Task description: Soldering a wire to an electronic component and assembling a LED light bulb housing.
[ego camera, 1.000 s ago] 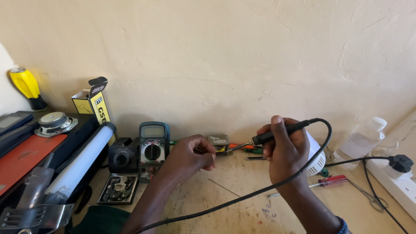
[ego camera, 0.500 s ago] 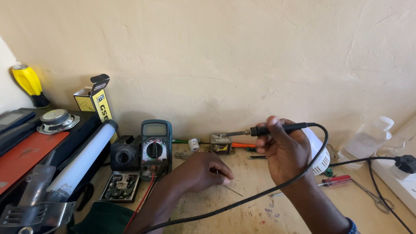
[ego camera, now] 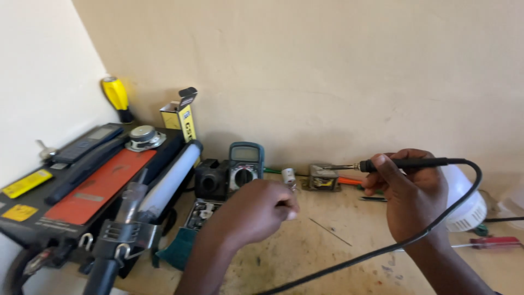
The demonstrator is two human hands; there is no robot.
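The right hand (ego camera: 412, 194) is clamped on a black-handled soldering iron (ego camera: 404, 163), held level above the wooden desk (ego camera: 327, 257) near its back edge, the metal tip toward a small grey metal component (ego camera: 322, 178) by the wall. The left hand (ego camera: 256, 210) is closed in a loose fist at mid-desk; what it pinches cannot be told. At the back left, an open yellow-and-black cardboard box (ego camera: 183, 117) stands upright; its contents are hidden. Two yellow rectangular labels (ego camera: 24, 183) sit on the black case (ego camera: 71, 213) at the left edge.
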